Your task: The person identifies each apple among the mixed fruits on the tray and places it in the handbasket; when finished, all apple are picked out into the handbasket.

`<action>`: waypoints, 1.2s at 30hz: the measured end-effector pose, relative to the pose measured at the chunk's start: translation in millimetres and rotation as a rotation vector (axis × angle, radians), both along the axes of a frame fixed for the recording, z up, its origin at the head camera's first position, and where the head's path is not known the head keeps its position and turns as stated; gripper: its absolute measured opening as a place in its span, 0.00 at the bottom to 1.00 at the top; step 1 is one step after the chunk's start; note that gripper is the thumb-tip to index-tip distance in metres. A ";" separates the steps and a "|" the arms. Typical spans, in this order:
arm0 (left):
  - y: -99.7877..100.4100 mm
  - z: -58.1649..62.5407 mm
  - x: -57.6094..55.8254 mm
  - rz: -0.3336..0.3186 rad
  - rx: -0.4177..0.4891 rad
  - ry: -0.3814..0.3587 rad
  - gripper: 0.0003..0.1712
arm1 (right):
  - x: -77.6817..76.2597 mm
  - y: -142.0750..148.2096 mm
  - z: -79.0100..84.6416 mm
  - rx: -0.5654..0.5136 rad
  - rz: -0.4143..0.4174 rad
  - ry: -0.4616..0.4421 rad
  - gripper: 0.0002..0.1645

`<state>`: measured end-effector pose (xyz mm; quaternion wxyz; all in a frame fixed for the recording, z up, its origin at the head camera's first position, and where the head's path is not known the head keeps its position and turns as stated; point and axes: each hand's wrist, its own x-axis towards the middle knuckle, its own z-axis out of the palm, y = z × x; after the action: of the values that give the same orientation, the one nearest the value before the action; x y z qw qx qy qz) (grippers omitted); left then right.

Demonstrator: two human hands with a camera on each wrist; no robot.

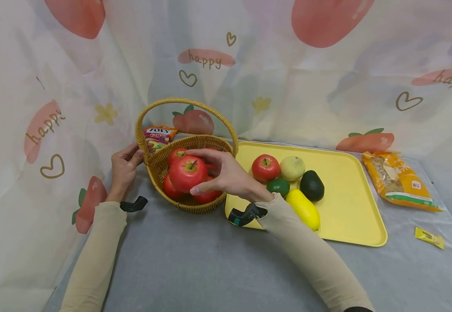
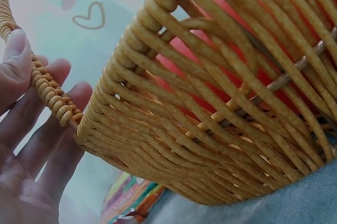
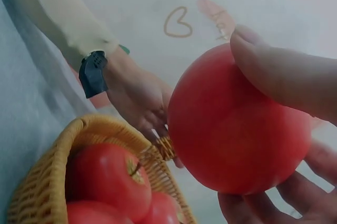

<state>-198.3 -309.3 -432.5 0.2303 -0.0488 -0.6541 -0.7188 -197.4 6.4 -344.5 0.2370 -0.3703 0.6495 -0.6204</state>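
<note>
At the far left, a pale cloth backdrop point(image 1: 288, 104) printed with strawberries, hearts and "happy" hangs in soft folds. In front of it, a beige sleeve point(image 1: 100, 247) leads to the left hand point(image 1: 125, 167), its grip narrow on the wicker handle point(image 1: 187, 100), thumb on one side and fingers on the other, near where the tightly wrapped arch meets the rim. Just behind lies a glossy, colourful packet point(image 1: 159, 133) marked "FOX'S".

Next comes the rounded basket point(image 1: 195, 209), woven of golden-brown strands with a ribbed wall and braided rim, on the smooth grey cloth of the counter point(image 1: 210, 260). Inside sit several shiny red apples point(image 1: 171, 188). Over the basket's mouth, the right hand point(image 1: 231, 175) holds one round red apple point(image 1: 188, 174), its grip spread around the glossy skin, thumb on one side and fingers on the other; a short stem rises from a yellowish hollow.

Right of the basket lies a flat, matte yellow tray point(image 1: 350, 195) with rounded corners. On its left half cluster another red apple point(image 1: 266, 168), a small smooth green fruit point(image 1: 278, 186), a pale greenish round fruit point(image 1: 292, 168), a long bright yellow fruit point(image 1: 304, 209) and a dark, egg-shaped green fruit point(image 1: 312, 186). Beyond the tray rests a crinkled orange plastic bag point(image 1: 399, 180) with a clear panel, and nearer the front, a small yellow sachet point(image 1: 429, 238).
</note>
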 end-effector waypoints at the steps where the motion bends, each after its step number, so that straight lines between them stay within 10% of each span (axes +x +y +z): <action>1: -0.1 0.0 0.1 0.001 -0.002 -0.002 0.18 | -1.7 -3.8 -1.2 0.003 0.001 0.002 0.44; 17: -2.9 0.7 0.9 -0.009 -0.031 0.021 0.17 | -38.9 -55.7 -16.0 0.122 -0.142 -0.078 0.47; 36: 7.6 21.7 9.8 0.172 -0.252 -0.077 0.17 | -54.3 -93.2 -31.2 0.210 -0.207 -0.203 0.47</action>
<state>-188.5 -301.7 -410.8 0.2579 0.0062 -0.7494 -0.6098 -251.7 -86.8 -375.7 0.2738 -0.2102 0.7179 -0.6045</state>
